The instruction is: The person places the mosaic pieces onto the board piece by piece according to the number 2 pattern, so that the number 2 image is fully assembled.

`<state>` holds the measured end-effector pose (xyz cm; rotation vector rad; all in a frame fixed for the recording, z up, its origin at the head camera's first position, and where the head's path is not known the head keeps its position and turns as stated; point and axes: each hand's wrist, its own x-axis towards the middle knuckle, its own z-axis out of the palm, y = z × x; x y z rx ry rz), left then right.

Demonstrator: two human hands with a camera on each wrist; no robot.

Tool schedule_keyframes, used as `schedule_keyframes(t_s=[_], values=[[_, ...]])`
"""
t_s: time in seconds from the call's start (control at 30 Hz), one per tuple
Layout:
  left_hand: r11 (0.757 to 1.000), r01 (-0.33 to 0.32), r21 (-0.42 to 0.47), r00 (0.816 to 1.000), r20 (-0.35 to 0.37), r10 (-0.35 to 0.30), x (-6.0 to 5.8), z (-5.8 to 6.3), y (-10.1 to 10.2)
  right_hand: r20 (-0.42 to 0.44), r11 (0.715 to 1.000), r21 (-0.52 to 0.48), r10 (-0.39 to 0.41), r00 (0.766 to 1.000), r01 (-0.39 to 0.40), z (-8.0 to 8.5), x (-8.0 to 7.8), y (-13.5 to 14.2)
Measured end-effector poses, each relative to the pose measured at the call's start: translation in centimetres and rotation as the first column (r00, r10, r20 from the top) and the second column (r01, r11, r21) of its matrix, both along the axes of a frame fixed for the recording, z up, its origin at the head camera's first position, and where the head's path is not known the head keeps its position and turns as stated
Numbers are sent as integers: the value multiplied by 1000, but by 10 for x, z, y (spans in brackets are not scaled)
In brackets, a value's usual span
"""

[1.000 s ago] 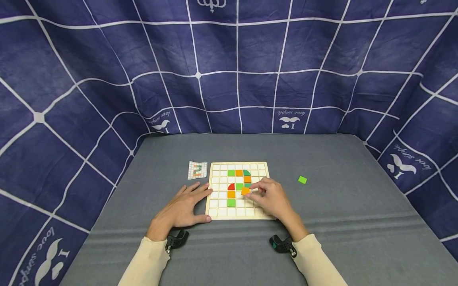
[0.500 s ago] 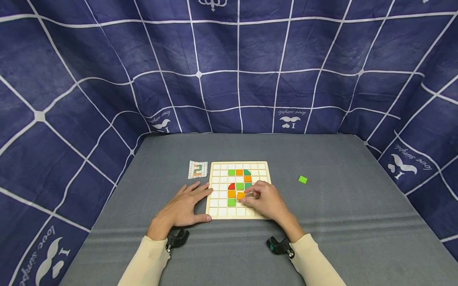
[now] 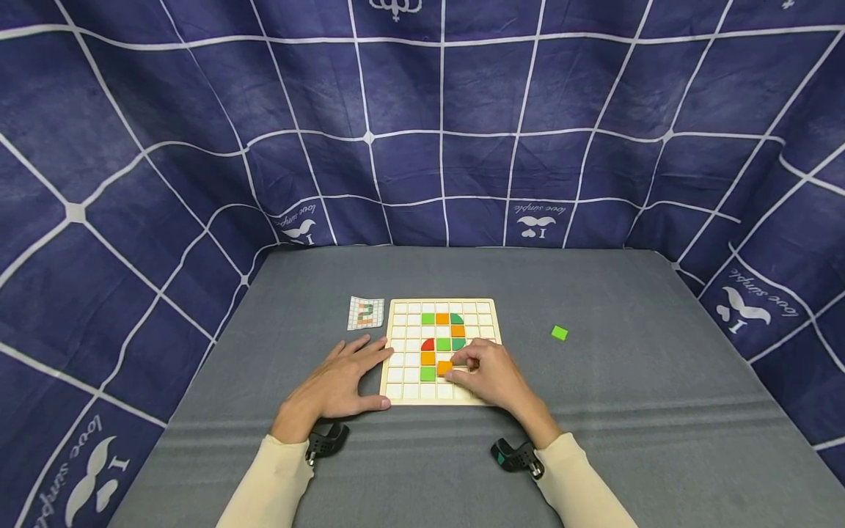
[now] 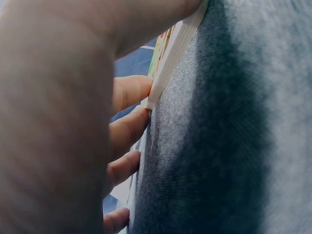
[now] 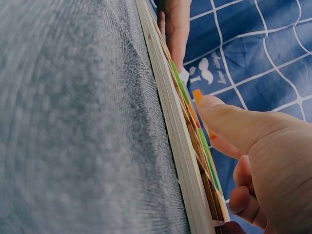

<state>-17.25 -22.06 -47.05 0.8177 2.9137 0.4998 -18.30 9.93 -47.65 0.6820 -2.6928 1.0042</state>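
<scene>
Between thumb and fingertips, my right hand (image 3: 487, 370) pinches an orange square tile (image 3: 444, 369) over the wooden grid board (image 3: 404, 394), just right of a green square tile (image 3: 428, 374) in the grid. In the right wrist view the held orange tile (image 5: 197, 95) stands tilted by the thumb, a little off the board's face. My left hand (image 3: 339, 381) lies with fingers spread at the board's left edge; its thumb touches the lower left corner. Several other tiles sit in the cells, among them a red quarter-round tile (image 3: 428, 345) and a dark green one (image 3: 456, 319).
A paper card (image 3: 365, 313) printed with a coloured grid pattern lies left of the board. One loose green tile (image 3: 559, 333) is on the grey table (image 3: 594, 293) to the right. A blue curtain (image 3: 475, 169) with white lines stands behind and around the table.
My right hand has carried the orange tile left and toward me, from below the dark green tile to beside the lower green square. The left hand stays at the board's edge.
</scene>
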Motion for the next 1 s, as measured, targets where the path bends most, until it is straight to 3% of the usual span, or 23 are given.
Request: schedule_keyframes(t_s=[1.0], values=[[1000, -4, 4, 1000, 11, 4, 2, 2, 0, 79, 1000, 14, 18, 997, -19, -2, 3, 1]])
